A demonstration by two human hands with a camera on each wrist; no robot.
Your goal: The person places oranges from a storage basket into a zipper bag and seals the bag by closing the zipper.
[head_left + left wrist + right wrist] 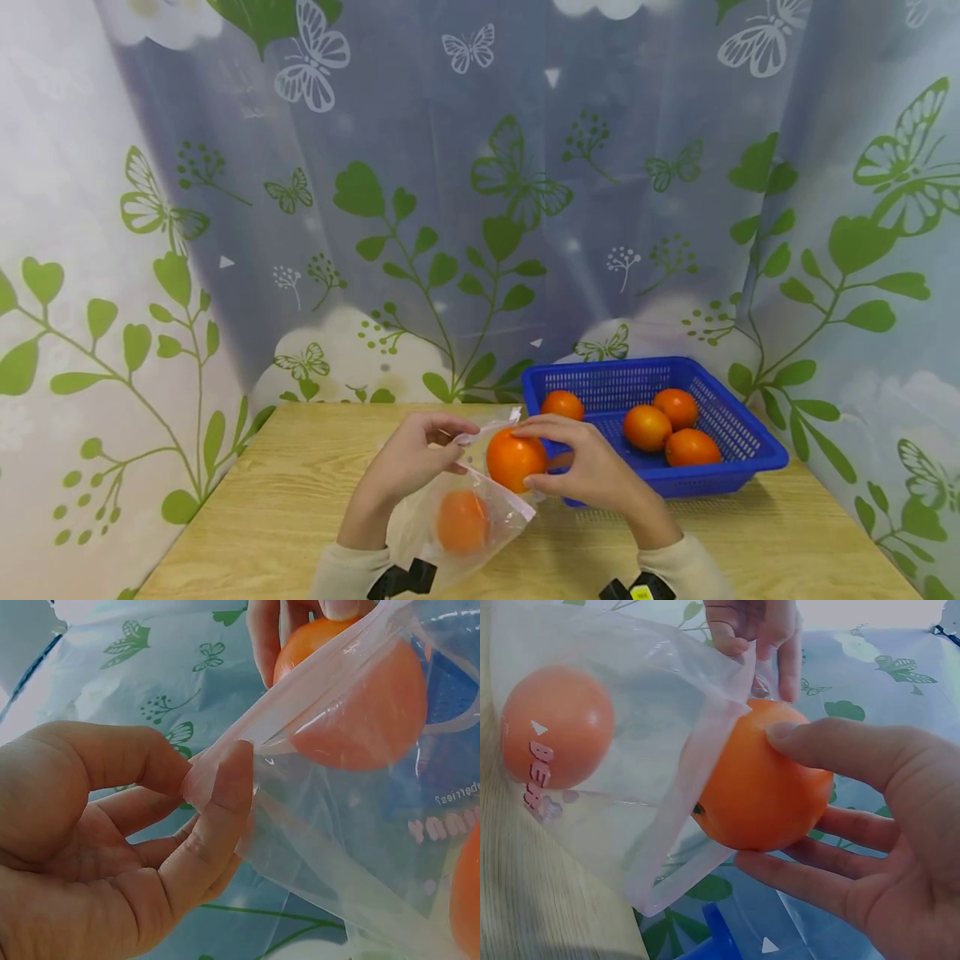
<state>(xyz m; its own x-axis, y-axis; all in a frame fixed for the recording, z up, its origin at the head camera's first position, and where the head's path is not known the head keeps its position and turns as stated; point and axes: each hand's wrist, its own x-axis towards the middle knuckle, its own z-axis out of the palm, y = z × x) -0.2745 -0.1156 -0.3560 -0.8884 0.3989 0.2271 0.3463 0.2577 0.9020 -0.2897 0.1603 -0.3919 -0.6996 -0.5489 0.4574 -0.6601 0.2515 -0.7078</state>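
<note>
My left hand (417, 454) pinches the rim of a clear plastic zip bag (315, 817) near one corner. One orange (557, 727) is inside the bag, low down, showing through the printed plastic. At the bag's mouth my right hand (588, 462) holds another orange (516, 460), thumb on one side and fingers on the other. In the right wrist view that orange sits partly within the opening, its far side behind the pink-edged rim (694, 787). The left wrist view shows it through the plastic.
A blue plastic basket (750, 458) stands at the right on the wooden table (300, 483), with several oranges (647, 428) in it. A patterned curtain (450, 208) with leaves and butterflies hangs behind the table and along both sides.
</note>
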